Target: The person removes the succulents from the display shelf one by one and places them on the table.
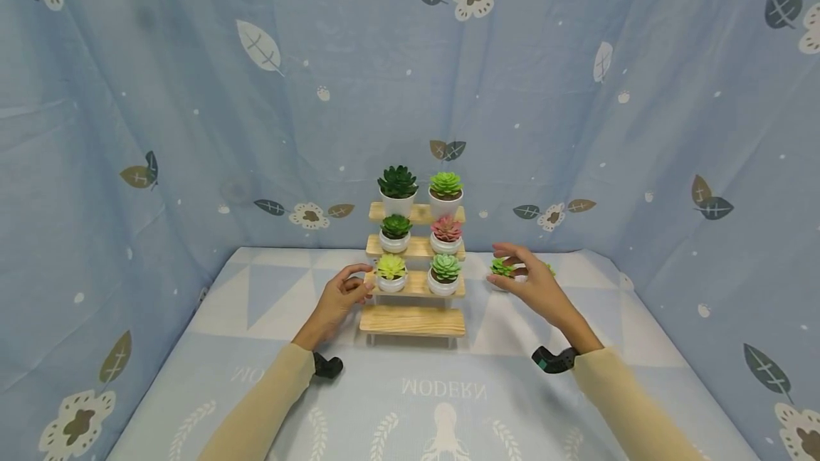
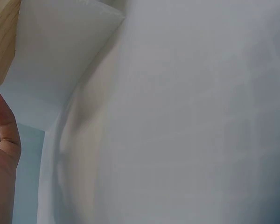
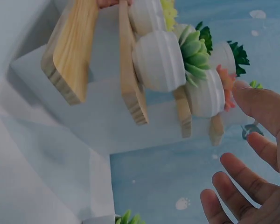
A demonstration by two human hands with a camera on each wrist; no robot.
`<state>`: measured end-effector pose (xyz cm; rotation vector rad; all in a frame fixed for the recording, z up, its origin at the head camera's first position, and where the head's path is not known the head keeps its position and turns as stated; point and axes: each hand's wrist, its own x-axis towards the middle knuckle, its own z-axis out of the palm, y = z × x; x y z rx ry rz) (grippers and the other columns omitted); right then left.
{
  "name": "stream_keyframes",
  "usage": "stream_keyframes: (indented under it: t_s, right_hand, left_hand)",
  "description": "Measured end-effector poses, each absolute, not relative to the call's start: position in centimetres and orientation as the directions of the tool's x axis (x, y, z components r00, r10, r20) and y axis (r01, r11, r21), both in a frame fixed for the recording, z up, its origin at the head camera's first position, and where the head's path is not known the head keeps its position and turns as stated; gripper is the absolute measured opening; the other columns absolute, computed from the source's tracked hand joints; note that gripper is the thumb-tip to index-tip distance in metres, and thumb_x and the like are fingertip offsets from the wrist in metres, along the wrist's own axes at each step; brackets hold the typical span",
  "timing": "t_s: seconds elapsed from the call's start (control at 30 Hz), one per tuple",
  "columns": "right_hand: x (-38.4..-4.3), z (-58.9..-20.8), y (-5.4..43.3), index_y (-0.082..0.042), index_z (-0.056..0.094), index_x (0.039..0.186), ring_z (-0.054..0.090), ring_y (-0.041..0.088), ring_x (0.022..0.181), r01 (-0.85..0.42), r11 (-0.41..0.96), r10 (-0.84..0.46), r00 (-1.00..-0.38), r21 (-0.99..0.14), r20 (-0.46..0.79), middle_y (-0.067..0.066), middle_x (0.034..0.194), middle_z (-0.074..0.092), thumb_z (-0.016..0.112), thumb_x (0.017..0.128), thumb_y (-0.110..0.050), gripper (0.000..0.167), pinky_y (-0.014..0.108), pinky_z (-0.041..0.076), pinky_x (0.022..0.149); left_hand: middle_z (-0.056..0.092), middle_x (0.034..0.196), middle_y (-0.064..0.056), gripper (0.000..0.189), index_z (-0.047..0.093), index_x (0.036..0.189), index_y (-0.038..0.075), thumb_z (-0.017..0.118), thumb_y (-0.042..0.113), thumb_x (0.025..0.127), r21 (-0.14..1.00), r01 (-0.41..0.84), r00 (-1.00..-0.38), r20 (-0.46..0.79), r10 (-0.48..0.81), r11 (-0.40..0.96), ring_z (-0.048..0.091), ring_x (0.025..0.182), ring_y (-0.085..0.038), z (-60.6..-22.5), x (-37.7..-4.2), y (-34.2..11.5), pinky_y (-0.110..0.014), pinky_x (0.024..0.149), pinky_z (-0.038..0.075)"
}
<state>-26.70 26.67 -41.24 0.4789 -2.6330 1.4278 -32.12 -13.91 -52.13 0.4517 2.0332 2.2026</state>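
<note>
A tiered wooden plant stand point(image 1: 413, 320) holds several white-potted succulents on its upper three steps. My left hand point(image 1: 338, 302) pinches the left end of the third step point(image 1: 419, 282) beside a yellow-green succulent point(image 1: 391, 269); the left wrist view shows only the thumb point(image 2: 4, 126) at a plank's corner. Right of the stand, my right hand point(image 1: 534, 290) is held over the table with fingers spread, holding nothing. Partly behind it are a small green succulent point(image 1: 501, 267) and another plant point(image 1: 551, 269). A pale green succulent point(image 3: 195, 53) shows in the right wrist view.
The stand's lowest step is bare wood. A dark green succulent point(image 1: 397, 182) and a bright green one point(image 1: 445, 184) top the stand; a pink one point(image 1: 447, 229) sits below. A blue patterned curtain point(image 1: 359, 91) encloses the patterned tabletop point(image 1: 384, 411).
</note>
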Motion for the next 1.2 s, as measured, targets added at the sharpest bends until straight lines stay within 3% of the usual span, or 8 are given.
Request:
stream_keyframes:
  t_s: [0.13, 0.33, 0.47, 0.7, 0.87, 1.0, 1.2]
  right_hand:
    - [-26.7, -41.4, 26.0, -0.022, 0.051, 0.149, 0.056, 0.026, 0.119, -0.328, 0.502, -0.226, -0.943, -0.8, 0.245, 0.004, 0.138, 0.058, 0.079, 0.093, -0.038, 0.065, 0.051, 0.047, 0.101]
    - [-26.4, -41.5, 25.1, -0.026, 0.051, 0.149, 0.055, 0.025, 0.12, -0.347, 0.483, -0.249, -0.935, -0.804, 0.253, 0.006, 0.14, 0.057, 0.078, 0.094, -0.037, 0.062, 0.053, 0.046, 0.101]
    - [-26.4, -41.8, 24.4, -0.023, 0.052, 0.149, 0.053, 0.027, 0.123, -0.361, 0.471, -0.266, -0.928, -0.805, 0.261, 0.007, 0.14, 0.057, 0.078, 0.094, -0.035, 0.062, 0.054, 0.045, 0.103]
    - [-26.6, -42.5, 23.2, -0.019, 0.052, 0.149, 0.053, 0.026, 0.122, -0.363, 0.448, -0.298, -0.922, -0.817, 0.246, 0.01, 0.141, 0.057, 0.08, 0.093, -0.034, 0.065, 0.059, 0.044, 0.102]
    - [-26.7, -43.2, 22.5, -0.017, 0.051, 0.15, 0.054, 0.034, 0.122, -0.368, 0.438, -0.32, -0.916, -0.82, 0.241, 0.013, 0.141, 0.056, 0.079, 0.094, -0.032, 0.065, 0.063, 0.044, 0.101]
    - [-26.8, -43.6, 22.1, -0.019, 0.051, 0.15, 0.055, 0.034, 0.122, -0.362, 0.442, -0.313, -0.92, -0.821, 0.237, 0.01, 0.139, 0.057, 0.079, 0.094, -0.033, 0.065, 0.058, 0.046, 0.1]
    - [-27.1, -44.1, 21.4, -0.019, 0.05, 0.151, 0.057, 0.031, 0.12, -0.348, 0.465, -0.306, -0.926, -0.814, 0.221, 0.006, 0.139, 0.057, 0.08, 0.092, -0.038, 0.07, 0.051, 0.048, 0.1]
  left_hand:
    - [0.067, 0.094, -0.01, 0.046, 0.058, 0.14, 0.011, 0.074, 0.021, 0.099, 0.988, 0.12, -0.949, 0.144, 0.281, -0.1, 0.069, 0.091, -0.026, -52.1, -32.2, -13.9, -0.034, 0.078, 0.056]
    - [0.066, 0.095, -0.011, 0.045, 0.057, 0.14, 0.012, 0.073, 0.021, 0.099, 0.989, 0.119, -0.949, 0.141, 0.283, -0.093, 0.062, 0.104, -0.051, -51.9, -32.2, -13.8, -0.037, 0.081, 0.056]
    - [0.066, 0.095, -0.01, 0.045, 0.058, 0.139, 0.013, 0.074, 0.022, 0.098, 0.988, 0.121, -0.949, 0.143, 0.282, -0.095, 0.058, 0.108, -0.056, -51.9, -32.2, -13.7, -0.041, 0.084, 0.057]
    - [0.067, 0.094, -0.011, 0.043, 0.059, 0.139, 0.013, 0.073, 0.021, 0.099, 0.987, 0.126, -0.951, 0.148, 0.271, -0.095, 0.062, 0.103, -0.05, -51.9, -32.2, -13.7, -0.038, 0.082, 0.057]
    - [0.067, 0.094, -0.014, 0.045, 0.058, 0.14, 0.012, 0.074, 0.021, 0.099, 0.989, 0.126, -0.954, 0.144, 0.265, -0.082, 0.065, 0.1, -0.046, -52.0, -32.1, -13.7, -0.036, 0.08, 0.057]
    - [0.066, 0.097, -0.017, 0.046, 0.058, 0.14, 0.012, 0.074, 0.022, 0.098, 0.989, 0.127, -0.954, 0.142, 0.266, -0.072, 0.066, 0.1, -0.043, -52.1, -32.2, -13.7, -0.037, 0.081, 0.057]
    - [0.067, 0.096, -0.014, 0.047, 0.056, 0.142, 0.008, 0.072, 0.019, 0.1, 0.989, 0.127, -0.951, 0.144, 0.273, -0.076, 0.069, 0.094, -0.029, -52.2, -32.2, -13.8, -0.035, 0.081, 0.056]
